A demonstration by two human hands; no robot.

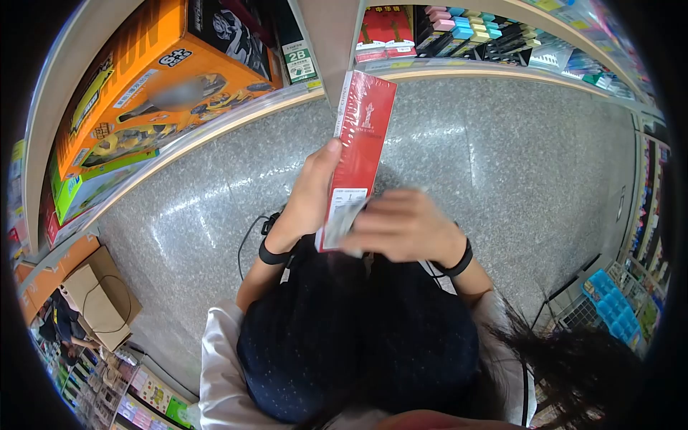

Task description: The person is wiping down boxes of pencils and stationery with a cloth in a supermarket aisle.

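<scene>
A long flat red box (362, 143) with a white label at its near end stands upright in front of me. My left hand (312, 190) grips its left edge, thumb up along the side. At the box's lower end, my right hand (405, 226) is blurred, with fingers touching the label area. Both wrists wear black bands.
Shelves run along the left and top: a large orange toy box (154, 79) on the left shelf, red boxes and coloured erasers (459, 29) on the top one. Grey speckled floor (502, 165) lies between. A brown paper bag (100, 297) sits lower left, a wire rack lower right.
</scene>
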